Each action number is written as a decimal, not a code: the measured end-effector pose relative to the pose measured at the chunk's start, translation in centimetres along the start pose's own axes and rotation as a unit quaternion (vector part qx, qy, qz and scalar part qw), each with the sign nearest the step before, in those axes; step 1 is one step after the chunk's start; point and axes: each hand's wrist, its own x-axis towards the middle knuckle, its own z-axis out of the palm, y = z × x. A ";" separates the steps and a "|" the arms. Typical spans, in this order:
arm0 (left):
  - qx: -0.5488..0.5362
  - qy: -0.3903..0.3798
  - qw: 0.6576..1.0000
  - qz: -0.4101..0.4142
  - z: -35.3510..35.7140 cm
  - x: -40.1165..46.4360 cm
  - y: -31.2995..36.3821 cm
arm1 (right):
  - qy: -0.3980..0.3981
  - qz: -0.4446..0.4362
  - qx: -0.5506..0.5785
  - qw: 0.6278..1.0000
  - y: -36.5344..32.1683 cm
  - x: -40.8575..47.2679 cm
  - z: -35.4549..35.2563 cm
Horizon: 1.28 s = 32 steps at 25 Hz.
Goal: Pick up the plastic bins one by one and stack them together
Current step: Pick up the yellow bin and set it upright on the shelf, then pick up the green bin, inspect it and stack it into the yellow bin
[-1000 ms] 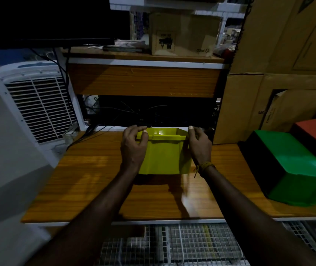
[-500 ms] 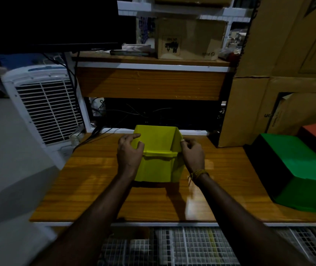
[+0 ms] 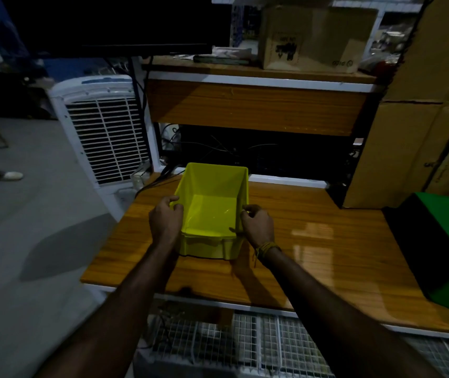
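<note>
Yellow bin [image 3: 212,211] upright on wooden table [image 3: 313,241]; left hand [image 3: 164,221], right hand [image 3: 258,223] clamped on side rims, likely steadying it as stack base.

I see a glossy orange-brown wooden tabletop [image 3: 313,241] with a white front edge. A bright yellow open-topped plastic bin [image 3: 212,214] sits upright near its back-left. A green plastic bin [image 3: 446,255], upside down, rests at the right end, well apart.
</note>
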 end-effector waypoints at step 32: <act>0.075 -0.274 0.900 0.330 28.0 -19.7 19.8 | 0.267 0.084 -0.109 0.954 16.7 2.7 -30.7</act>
